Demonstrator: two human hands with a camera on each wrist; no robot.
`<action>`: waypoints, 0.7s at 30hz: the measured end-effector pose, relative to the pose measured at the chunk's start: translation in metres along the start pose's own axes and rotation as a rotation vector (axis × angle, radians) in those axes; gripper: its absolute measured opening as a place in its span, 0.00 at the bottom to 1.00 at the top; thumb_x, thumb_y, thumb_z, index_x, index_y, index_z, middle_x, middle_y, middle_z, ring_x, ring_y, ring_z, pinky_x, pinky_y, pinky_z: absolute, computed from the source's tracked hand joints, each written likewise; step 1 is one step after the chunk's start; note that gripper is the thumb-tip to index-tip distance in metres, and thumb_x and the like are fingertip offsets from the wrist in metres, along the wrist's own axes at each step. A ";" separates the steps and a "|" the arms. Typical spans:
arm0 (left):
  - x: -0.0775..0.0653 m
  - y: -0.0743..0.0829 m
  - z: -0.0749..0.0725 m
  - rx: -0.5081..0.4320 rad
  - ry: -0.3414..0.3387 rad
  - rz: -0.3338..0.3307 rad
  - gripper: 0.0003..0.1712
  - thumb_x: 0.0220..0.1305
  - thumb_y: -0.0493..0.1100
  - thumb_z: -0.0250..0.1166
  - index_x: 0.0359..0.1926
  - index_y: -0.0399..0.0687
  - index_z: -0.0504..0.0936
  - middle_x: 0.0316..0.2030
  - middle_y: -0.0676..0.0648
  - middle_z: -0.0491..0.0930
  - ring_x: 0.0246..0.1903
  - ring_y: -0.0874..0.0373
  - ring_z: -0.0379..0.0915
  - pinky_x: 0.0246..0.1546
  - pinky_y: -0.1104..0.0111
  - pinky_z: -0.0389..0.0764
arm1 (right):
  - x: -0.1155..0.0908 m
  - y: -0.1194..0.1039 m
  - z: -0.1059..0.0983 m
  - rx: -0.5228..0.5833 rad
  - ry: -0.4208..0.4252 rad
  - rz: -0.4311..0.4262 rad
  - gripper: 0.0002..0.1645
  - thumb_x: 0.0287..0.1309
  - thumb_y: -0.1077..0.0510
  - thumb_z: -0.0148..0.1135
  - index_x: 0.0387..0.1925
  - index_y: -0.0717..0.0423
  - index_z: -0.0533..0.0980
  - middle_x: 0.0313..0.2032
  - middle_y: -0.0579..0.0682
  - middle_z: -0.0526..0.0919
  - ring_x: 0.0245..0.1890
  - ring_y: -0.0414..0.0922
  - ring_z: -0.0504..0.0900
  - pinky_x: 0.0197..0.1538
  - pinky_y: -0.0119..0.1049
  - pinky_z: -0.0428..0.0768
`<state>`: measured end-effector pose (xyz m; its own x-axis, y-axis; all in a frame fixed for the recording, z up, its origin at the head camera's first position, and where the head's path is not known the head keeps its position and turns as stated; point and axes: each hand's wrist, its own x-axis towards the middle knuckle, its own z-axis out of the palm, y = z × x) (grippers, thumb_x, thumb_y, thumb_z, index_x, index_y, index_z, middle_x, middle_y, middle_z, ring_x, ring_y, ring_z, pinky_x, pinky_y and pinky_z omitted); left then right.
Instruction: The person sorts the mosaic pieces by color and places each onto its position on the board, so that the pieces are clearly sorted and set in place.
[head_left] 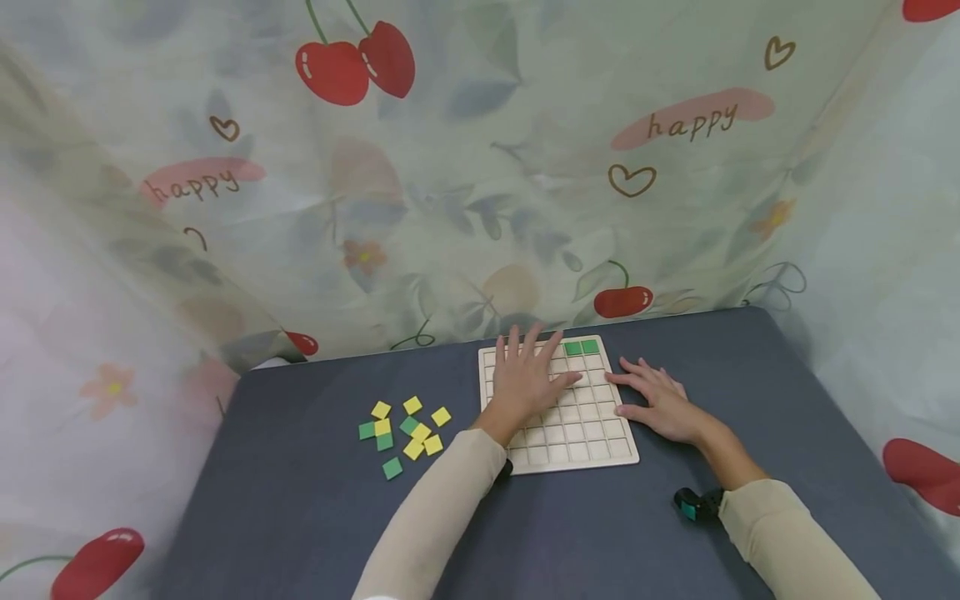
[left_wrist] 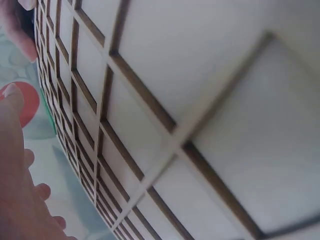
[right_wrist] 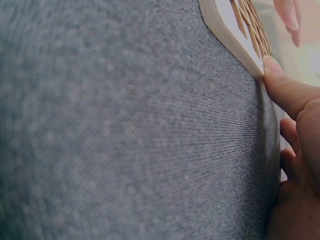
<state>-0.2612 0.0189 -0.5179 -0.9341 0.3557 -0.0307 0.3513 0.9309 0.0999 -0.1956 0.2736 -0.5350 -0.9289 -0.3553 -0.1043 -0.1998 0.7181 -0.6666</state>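
Nearest me on the dark table (head_left: pixel 570 550), beige sleeves reach forward, the right one with a wrist camera (head_left: pixel 687 507). Yellow and green loose tiles (head_left: pixel 432 444) lie scattered left of a pale grid board (head_left: pixel 576 435). The right hand (head_left: pixel 667 408) has its fingers parted, thumb touching the board's right edge. The left hand (head_left: pixel 521 379) spreads its fingers over the grid; I can't tell whether they touch it. Two green tiles (head_left: pixel 590 347) sit side by side in the far row, before a cherry-patterned curtain (head_left: pixel 450 208).

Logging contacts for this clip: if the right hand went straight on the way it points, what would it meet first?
Most likely the right edge of the gridded wooden board; the right hand seems to touch it, though exact depth is unclear.
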 end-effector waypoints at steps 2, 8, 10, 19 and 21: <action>-0.004 -0.004 0.000 -0.020 0.000 -0.002 0.48 0.65 0.83 0.43 0.81 0.75 0.47 0.83 0.53 0.42 0.82 0.41 0.36 0.80 0.42 0.43 | 0.000 0.001 0.000 -0.004 0.000 -0.001 0.37 0.70 0.43 0.61 0.75 0.47 0.66 0.80 0.63 0.50 0.80 0.71 0.39 0.73 0.74 0.36; -0.021 -0.019 -0.003 -0.032 0.033 -0.013 0.47 0.67 0.82 0.42 0.81 0.76 0.45 0.83 0.53 0.44 0.82 0.40 0.37 0.80 0.42 0.43 | 0.001 0.002 0.001 -0.010 0.001 -0.008 0.37 0.70 0.42 0.61 0.75 0.47 0.66 0.80 0.63 0.50 0.80 0.71 0.39 0.73 0.74 0.37; -0.027 -0.026 -0.003 -0.035 0.045 -0.019 0.47 0.67 0.81 0.42 0.81 0.76 0.45 0.83 0.52 0.44 0.82 0.40 0.37 0.80 0.42 0.42 | 0.001 0.001 0.001 -0.004 -0.001 -0.006 0.37 0.70 0.42 0.61 0.75 0.47 0.66 0.80 0.63 0.50 0.80 0.71 0.39 0.73 0.74 0.36; -0.050 -0.056 -0.005 -0.118 0.094 -0.055 0.46 0.68 0.77 0.49 0.81 0.75 0.47 0.82 0.50 0.45 0.82 0.40 0.34 0.80 0.40 0.40 | 0.000 -0.001 0.001 0.005 0.001 -0.023 0.37 0.70 0.43 0.61 0.75 0.48 0.66 0.80 0.64 0.50 0.80 0.71 0.38 0.73 0.74 0.35; -0.056 -0.062 -0.005 -0.128 0.100 -0.065 0.46 0.68 0.77 0.50 0.81 0.75 0.47 0.83 0.50 0.45 0.83 0.41 0.33 0.80 0.40 0.40 | 0.000 -0.001 0.001 0.002 0.004 -0.023 0.38 0.70 0.43 0.61 0.75 0.48 0.65 0.80 0.64 0.50 0.80 0.71 0.38 0.73 0.74 0.35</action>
<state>-0.2314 -0.0589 -0.5171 -0.9584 0.2794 0.0577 0.2851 0.9313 0.2268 -0.1954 0.2725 -0.5348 -0.9253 -0.3693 -0.0859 -0.2207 0.7088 -0.6700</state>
